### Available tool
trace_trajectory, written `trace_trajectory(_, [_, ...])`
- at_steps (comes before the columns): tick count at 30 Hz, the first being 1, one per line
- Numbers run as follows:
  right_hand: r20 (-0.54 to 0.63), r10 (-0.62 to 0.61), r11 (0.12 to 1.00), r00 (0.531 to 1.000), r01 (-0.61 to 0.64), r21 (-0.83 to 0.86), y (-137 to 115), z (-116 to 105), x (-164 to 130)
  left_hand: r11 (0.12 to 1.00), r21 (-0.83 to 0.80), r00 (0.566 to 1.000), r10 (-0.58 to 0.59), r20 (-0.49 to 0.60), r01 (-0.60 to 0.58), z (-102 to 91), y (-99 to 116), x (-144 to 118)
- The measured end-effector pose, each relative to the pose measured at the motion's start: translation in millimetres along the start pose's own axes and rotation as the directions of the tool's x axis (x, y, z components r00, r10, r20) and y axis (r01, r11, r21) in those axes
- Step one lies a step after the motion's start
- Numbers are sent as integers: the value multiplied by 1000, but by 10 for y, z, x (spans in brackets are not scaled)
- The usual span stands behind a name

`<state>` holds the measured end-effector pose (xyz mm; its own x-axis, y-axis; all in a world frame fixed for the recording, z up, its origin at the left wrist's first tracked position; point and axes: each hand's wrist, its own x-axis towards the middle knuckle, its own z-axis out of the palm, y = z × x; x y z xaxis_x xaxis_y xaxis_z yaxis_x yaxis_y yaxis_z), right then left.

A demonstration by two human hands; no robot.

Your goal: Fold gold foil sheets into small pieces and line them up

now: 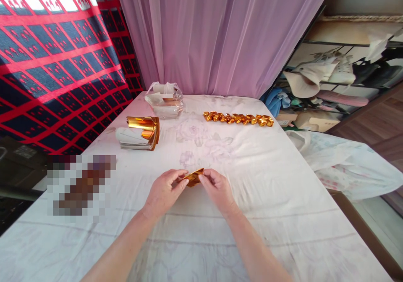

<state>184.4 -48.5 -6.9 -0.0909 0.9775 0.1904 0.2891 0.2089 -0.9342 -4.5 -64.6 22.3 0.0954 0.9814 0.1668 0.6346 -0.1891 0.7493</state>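
A small piece of folded gold foil paper [193, 177] is pinched between both my hands, just above the white floral tablecloth [252, 198]. My left hand [165, 191] grips its left end with thumb and fingers. My right hand [217, 187] grips its right end. Further back on the left lies a stack of gold foil sheets [140, 133], its top sheets curling up. At the back right, a row of several folded gold pieces [238, 118] lies in a line.
A clear plastic bag [164, 99] with contents sits at the back centre. A pink curtain [220, 34] hangs behind the table. A blurred patch [82, 185] covers something at the left. Cluttered shelves [330, 80] stand to the right.
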Motion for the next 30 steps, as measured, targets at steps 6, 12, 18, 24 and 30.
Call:
trace_trajectory(6, [84, -132, 968, 988, 147, -205, -196, 11, -63, 997, -74, 999, 23, -46, -26, 11, 115, -1])
trace_trajectory(12, [114, -168, 972, 979, 184, -147, -279, 53, -105, 967, -249, 998, -49, 27, 54, -13, 207, -9])
trace_trajectory(18, [126, -216, 965, 968, 231, -123, -357, 59, -120, 888, -429, 984, -119, 130, 164, -23, 211, -22])
trace_trajectory(24, [141, -219, 959, 966, 239, -151, -354, 98, -154, 709, -622, 942, -279, 187, 333, 6, 153, -43])
trace_trajectory(30, [127, -225, 957, 966, 244, -158, -324, 109, -155, 661, -649, 923, -328, 203, 378, 13, 184, -50])
